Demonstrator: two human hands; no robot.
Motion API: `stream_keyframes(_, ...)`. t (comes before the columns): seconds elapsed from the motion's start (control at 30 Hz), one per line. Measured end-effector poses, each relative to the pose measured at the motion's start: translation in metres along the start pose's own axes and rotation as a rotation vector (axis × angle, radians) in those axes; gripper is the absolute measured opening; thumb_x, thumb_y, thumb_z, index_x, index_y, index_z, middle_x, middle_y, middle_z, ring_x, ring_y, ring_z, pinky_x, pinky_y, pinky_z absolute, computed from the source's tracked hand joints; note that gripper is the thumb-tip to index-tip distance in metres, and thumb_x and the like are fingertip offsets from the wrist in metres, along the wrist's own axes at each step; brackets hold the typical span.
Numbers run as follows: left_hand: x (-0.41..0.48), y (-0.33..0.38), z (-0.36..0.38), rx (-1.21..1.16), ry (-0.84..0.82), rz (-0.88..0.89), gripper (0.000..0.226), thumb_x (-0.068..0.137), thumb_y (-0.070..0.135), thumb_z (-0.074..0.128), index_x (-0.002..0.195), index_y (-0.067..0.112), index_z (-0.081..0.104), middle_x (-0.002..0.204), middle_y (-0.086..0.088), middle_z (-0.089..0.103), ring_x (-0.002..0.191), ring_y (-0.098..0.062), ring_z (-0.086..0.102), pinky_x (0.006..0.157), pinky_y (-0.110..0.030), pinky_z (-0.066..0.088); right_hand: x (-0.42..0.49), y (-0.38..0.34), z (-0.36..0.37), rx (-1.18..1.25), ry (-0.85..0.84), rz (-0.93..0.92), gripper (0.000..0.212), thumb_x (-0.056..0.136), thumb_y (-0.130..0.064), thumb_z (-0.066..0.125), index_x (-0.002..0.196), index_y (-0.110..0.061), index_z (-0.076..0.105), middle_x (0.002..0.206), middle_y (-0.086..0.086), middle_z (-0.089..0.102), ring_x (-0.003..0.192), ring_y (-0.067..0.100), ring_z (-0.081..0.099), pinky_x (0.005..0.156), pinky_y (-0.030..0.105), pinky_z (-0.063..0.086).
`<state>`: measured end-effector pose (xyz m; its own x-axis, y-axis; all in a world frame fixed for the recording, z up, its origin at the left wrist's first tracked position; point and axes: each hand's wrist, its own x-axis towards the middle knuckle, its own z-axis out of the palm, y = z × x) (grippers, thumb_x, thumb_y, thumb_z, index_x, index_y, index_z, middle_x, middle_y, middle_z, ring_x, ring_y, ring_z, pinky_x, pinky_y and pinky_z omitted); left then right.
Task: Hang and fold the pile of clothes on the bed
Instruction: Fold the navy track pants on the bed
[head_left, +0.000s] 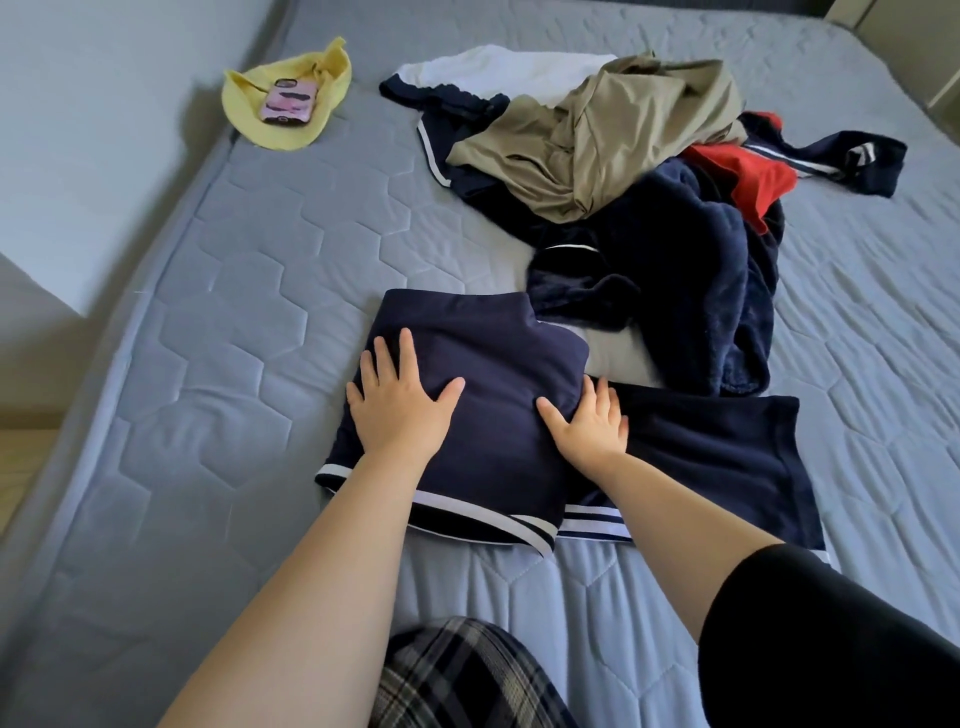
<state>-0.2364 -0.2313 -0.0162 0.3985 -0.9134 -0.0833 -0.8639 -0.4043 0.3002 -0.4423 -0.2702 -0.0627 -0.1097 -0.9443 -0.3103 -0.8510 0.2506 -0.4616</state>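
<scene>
A navy garment (498, 364) with white striped trim lies partly folded on the grey quilted bed (244, 322). My left hand (397, 402) presses flat on its folded left part, fingers spread. At the fold's right edge rests my right hand (589, 423), also flat with straight fingers, touching the unfolded navy part (722, 457). Behind them sits the pile of clothes: a khaki piece (602, 135) on top, a dark fleece item (696, 280), something red (748, 171) and a white and navy piece (498, 70).
A yellow cloth (288, 127) with a pink-cased phone (289, 101) on it lies at the bed's far left, near the wall. The bed's left edge runs diagonally. My plaid-clad knee (467, 675) is at the bottom.
</scene>
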Motion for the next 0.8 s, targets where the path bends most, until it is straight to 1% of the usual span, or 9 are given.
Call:
stream_keyframes(0.13,0.009,-0.003,-0.020,-0.218,-0.125,-0.196,0.112,0.069,0.075,0.059,0.152,0.020,0.007,0.154,-0.007,0.024,0.140,-0.028,0.025,0.110,-0.045,0.025,0.000,0.000,-0.005,-0.025,-0.031,-0.010,0.093,0.084,-0.071,0.040,0.153,-0.019,0.004,0.161,0.004,-0.003,0.147,0.019,-0.007,0.117,0.044,-0.002)
stream_keyframes(0.2,0.015,-0.006,-0.032,-0.384,-0.246,-0.257,0.113,0.065,0.069,0.068,0.150,0.017,0.014,0.149,-0.008,0.032,0.135,-0.029,0.035,0.100,-0.040,0.035,-0.006,-0.003,-0.004,-0.108,-0.010,-0.028,0.097,0.083,-0.073,0.039,0.153,-0.017,0.002,0.161,0.006,-0.003,0.147,0.021,-0.006,0.117,0.044,0.000)
stream_keyframes(0.27,0.020,-0.013,-0.044,-0.496,-0.346,-0.287,0.107,0.065,0.060,0.075,0.146,0.011,0.025,0.148,-0.007,0.038,0.132,-0.028,0.041,0.089,-0.033,0.035,-0.012,-0.008,-0.006,-0.169,0.007,-0.036,0.099,0.084,-0.073,0.039,0.153,-0.014,-0.001,0.161,0.007,-0.004,0.147,0.022,-0.006,0.117,0.044,0.001)
stream_keyframes(0.37,0.021,-0.025,-0.064,-0.542,-0.507,-0.332,0.104,0.062,0.055,0.081,0.142,0.009,0.035,0.146,-0.007,0.041,0.130,-0.028,0.043,0.096,-0.034,0.039,-0.018,-0.018,-0.020,-0.201,-0.048,-0.007,0.097,0.086,-0.069,0.043,0.152,-0.013,0.000,0.160,0.009,-0.004,0.147,0.024,-0.004,0.117,0.045,0.003)
stream_keyframes(0.43,0.016,-0.027,-0.072,-0.606,-0.558,-0.343,0.100,0.061,0.050,0.084,0.140,0.009,0.039,0.141,-0.007,0.046,0.124,-0.029,0.048,0.099,-0.040,0.043,-0.030,-0.027,-0.027,-0.273,0.062,0.004,0.092,0.087,-0.062,0.050,0.151,-0.011,0.009,0.159,0.013,0.005,0.146,0.027,0.005,0.116,0.045,0.009)
stream_keyframes(0.53,0.011,-0.024,-0.085,-0.696,-0.364,-0.329,0.064,0.068,0.036,0.081,0.119,0.010,0.054,0.125,-0.007,0.058,0.105,-0.027,0.057,0.085,-0.034,0.045,-0.057,-0.052,-0.024,-0.237,0.300,-0.020,0.064,0.085,-0.045,0.064,0.133,-0.010,0.037,0.138,0.015,0.040,0.127,0.031,0.038,0.100,0.042,0.035)
stream_keyframes(0.6,0.009,-0.026,-0.101,-0.678,-0.220,-0.324,0.045,0.071,0.029,0.079,0.106,0.011,0.057,0.115,-0.006,0.062,0.096,-0.026,0.058,0.077,-0.032,0.043,-0.071,-0.073,-0.016,0.017,0.149,0.025,0.050,0.090,-0.034,0.060,0.128,-0.009,0.039,0.133,0.016,0.045,0.122,0.034,0.044,0.096,0.043,0.039)
stream_keyframes(0.7,0.004,-0.041,-0.130,-0.509,-0.071,-0.283,0.039,0.073,0.026,0.076,0.104,0.010,0.059,0.103,-0.005,0.060,0.097,-0.031,0.059,0.073,-0.031,0.042,-0.082,-0.103,-0.001,0.246,-0.164,0.003,0.059,0.094,-0.029,0.051,0.144,-0.007,0.028,0.145,0.018,0.037,0.131,0.035,0.040,0.107,0.040,0.034)
stream_keyframes(0.8,-0.008,-0.057,-0.157,-0.344,0.075,-0.280,0.025,0.075,0.021,0.071,0.089,0.013,0.052,0.094,-0.007,0.061,0.084,-0.030,0.057,0.068,-0.032,0.044,-0.093,-0.129,0.007,0.468,-0.336,-0.071,0.066,0.094,-0.025,0.053,0.151,-0.015,0.021,0.147,0.008,0.040,0.131,0.026,0.043,0.107,0.029,0.034)
